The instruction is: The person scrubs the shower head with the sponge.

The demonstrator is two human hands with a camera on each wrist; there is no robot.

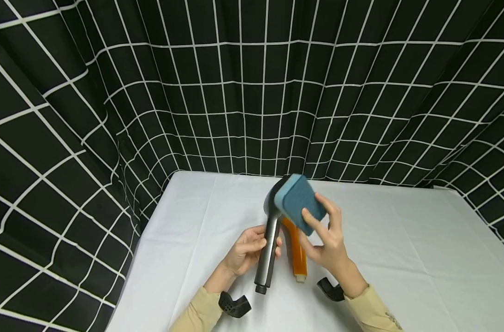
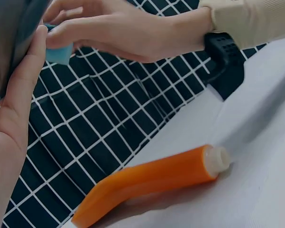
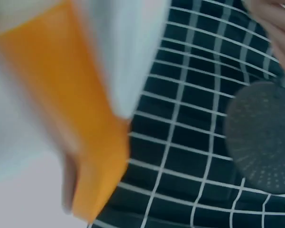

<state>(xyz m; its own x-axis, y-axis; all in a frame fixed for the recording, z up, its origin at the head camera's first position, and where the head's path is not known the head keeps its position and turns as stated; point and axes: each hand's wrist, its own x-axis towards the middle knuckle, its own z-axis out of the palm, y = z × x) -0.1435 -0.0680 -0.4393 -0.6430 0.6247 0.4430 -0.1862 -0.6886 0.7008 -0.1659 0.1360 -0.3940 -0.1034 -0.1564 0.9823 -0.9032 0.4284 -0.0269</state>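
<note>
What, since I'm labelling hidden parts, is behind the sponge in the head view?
Behind the sponge, the shower head and an orange handle partly show. The spray face and the handle's far end are hidden there.

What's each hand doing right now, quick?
Left hand: holding the dark shower head by its handle.
Right hand: holding the blue sponge.

The sponge [image 1: 300, 203] is light blue with a darker face; the shower head [image 1: 268, 253] is dark grey. The curved handle [image 1: 299, 258] is orange, the bench [image 1: 384, 244] white, the curtain [image 1: 276, 99] black with white grid lines.
</note>
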